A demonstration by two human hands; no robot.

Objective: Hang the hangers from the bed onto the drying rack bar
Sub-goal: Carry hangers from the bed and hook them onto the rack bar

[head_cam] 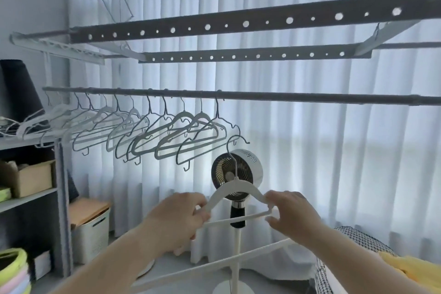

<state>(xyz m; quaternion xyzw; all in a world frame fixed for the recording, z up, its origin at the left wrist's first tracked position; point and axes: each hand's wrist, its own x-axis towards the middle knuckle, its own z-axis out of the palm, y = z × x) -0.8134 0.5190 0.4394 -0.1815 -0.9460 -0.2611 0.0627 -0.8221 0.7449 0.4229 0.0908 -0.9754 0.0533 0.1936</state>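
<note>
Here both hands hold one white hanger (249,186) out in front, low and well below the bar (310,97) it has to reach. The left hand (181,219) has its fingers curled round the left end, taking in shoulder and bottom rail together. The right hand (291,215) pinches the right end between thumb and fingertips. So each grip is closed on the hanger, one at either tip. Held by both ends this way, it stays level with its hook upright and free, pointing towards the bar, which looks like the reason for the two-handed hold. The hung hangers (202,116) crowd the bar's left half, while the stretch to their right is bare. That bare part is the likely spot, since the hook sits just below the last one hung. A fan (229,169) stands behind the hanger. The bed (353,238) shows at lower right.
</note>
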